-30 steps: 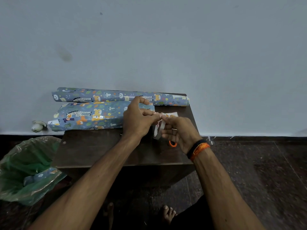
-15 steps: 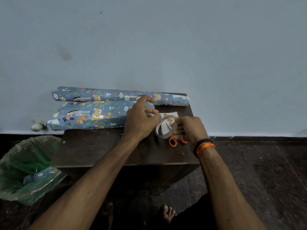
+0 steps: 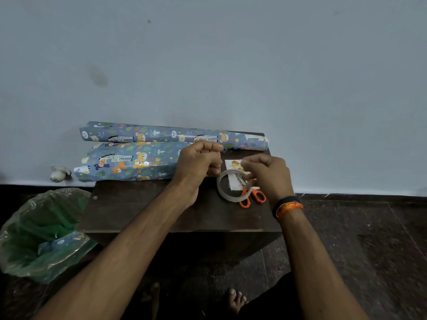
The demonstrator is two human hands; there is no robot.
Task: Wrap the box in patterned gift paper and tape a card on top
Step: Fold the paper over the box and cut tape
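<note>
Head view. The wrapped box (image 3: 124,161) lies along the back-left part of the tabletop (image 3: 143,211), and its left end hangs over the left edge. Just behind it, along the back edge near the wall, lies the paper roll (image 3: 161,134); I think it is kept there so that the front stays free for work.

The left hand (image 3: 196,162) is raised near the right end of the box, with curled fingers and the thumb meeting the fingertips. It seems to pinch the free end of the tape, but the strip is too thin to see, so I cannot tell for sure.

The right hand (image 3: 268,174) holds the tape roll (image 3: 233,188) from its right side, fingers curled on the rim, probably so that a piece can be pulled off.

The card (image 3: 235,165) lies flat near the back-right corner, partly under the tape roll. The scissors (image 3: 251,196) lie below the roll, near the right edge, ready for cutting.

The card is not yet on the box.
</note>
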